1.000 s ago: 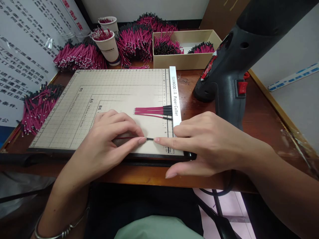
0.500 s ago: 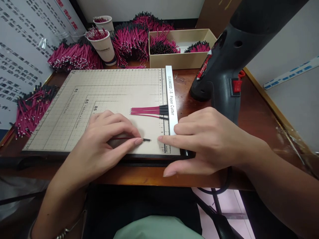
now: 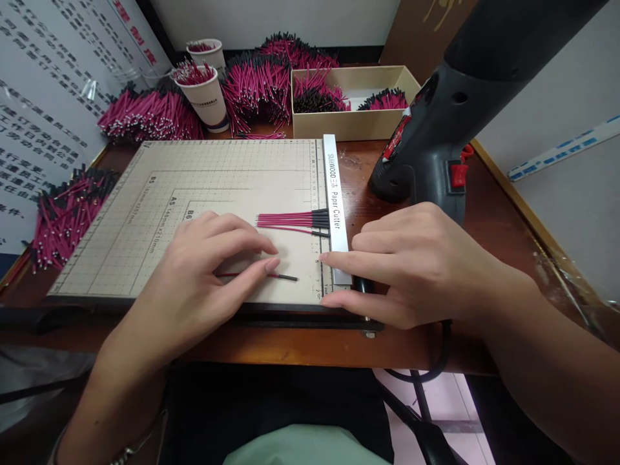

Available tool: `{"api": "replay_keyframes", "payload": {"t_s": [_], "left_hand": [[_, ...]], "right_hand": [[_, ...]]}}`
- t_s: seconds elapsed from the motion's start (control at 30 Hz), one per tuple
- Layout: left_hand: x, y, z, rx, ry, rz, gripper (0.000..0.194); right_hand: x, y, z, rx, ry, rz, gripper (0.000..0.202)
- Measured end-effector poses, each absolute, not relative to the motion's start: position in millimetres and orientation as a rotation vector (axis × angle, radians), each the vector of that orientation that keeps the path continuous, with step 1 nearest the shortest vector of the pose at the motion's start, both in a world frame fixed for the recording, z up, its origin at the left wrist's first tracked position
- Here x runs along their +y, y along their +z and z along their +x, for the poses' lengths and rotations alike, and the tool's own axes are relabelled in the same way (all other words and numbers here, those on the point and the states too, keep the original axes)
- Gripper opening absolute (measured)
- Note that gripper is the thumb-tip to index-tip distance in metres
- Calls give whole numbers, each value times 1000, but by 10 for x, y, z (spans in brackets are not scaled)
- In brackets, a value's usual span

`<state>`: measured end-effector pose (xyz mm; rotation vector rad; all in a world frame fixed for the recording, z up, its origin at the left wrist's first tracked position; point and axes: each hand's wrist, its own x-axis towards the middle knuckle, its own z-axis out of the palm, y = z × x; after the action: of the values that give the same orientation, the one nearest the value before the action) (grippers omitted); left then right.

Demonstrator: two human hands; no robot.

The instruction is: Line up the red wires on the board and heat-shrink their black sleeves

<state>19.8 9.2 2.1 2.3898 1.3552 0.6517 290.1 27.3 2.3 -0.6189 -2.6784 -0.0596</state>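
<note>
A single red wire with a black sleeve end [image 3: 287, 278] lies on the paper cutter board [image 3: 232, 155], partly under my left hand [image 3: 208, 265]. The thumb and index finger of that hand are apart, just above the wire. Further back, a row of red wires with black ends [image 3: 290, 219] lies side by side, black ends against the cutter's metal strip [image 3: 338, 213]. My right hand [image 3: 407, 265] hovers at the strip's near end, index finger stretched out over the board's ruler edge, thumb apart, nothing held.
A dark heat gun [image 3: 436, 142] stands at the right. Behind the board are a cardboard box [image 3: 353, 126] with wire bundles, two paper cups [image 3: 206, 103] and large wire piles [image 3: 256, 90]. Another pile [image 3: 70, 216] lies at the left, beside printed sheets.
My left finger and thumb have parted from the single wire, which now lies free. My right hand has shifted slightly right, its thumb now nearer the board. The view has tilted slightly.
</note>
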Motion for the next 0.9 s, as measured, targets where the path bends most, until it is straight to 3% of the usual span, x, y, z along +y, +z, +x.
{"api": "replay_keyframes", "payload": {"t_s": [0.4,0.9], "left_hand": [[432,64,639,1375,486,2616,20],[246,-2,72,1300,614,2357,18]], "right_hand": [[278,5,2900,-2662,-83,-632,41],[269,-54,2833,-2720,20,-613,57]]}}
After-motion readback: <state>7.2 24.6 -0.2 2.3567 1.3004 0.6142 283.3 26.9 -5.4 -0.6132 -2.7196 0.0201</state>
